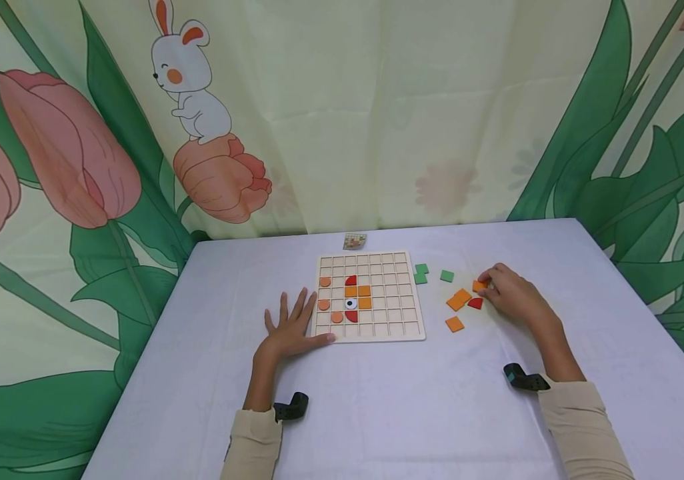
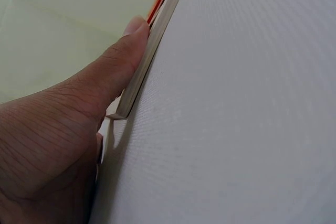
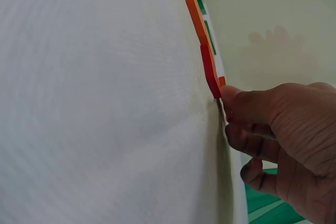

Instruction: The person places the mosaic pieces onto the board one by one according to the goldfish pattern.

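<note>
White table (image 1: 378,413), hands (image 1: 291,327) flanking board (image 1: 369,297).

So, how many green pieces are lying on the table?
3. Two green pieces lie together just right of the board's top corner, one behind the other; the third lies further right. The right hand may hide more.

Loose tiles (image 1: 459,299) right of board (image 1: 417,331)
</note>
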### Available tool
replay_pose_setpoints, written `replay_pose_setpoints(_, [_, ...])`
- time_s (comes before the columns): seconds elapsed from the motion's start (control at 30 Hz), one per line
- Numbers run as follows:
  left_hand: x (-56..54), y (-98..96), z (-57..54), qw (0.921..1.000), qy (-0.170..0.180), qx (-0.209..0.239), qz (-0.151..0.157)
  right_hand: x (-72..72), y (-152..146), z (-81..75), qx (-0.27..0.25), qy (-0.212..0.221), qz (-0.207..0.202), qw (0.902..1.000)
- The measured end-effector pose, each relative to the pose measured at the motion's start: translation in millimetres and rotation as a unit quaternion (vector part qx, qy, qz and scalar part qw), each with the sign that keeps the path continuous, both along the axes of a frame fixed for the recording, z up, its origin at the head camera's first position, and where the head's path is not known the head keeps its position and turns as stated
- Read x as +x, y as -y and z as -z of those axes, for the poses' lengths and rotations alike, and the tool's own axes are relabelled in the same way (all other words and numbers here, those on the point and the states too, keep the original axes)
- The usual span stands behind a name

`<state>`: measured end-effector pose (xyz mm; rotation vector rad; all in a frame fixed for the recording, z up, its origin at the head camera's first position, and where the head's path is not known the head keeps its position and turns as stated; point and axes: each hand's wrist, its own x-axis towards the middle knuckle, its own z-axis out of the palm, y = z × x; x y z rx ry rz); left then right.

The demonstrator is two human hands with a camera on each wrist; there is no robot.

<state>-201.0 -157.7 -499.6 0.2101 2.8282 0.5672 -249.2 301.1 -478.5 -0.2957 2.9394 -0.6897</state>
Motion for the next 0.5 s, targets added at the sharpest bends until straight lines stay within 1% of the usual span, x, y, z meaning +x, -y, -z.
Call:
replay_pose_setpoints(0.17, [4.2, -2.5, -9.1, 0.9999, -0.008, 0.012, 0.0, -0.2, 0.4, -0.6, -0.001, -0.004, -0.001, 1.0])
replay_pose_setpoints(0.5, [4.6, -3.5, -11.3, 1.0, -0.005, 0.006, 0.0, 0.3, 4.2, -4.6, -0.009, -0.022, -0.014, 0.9996])
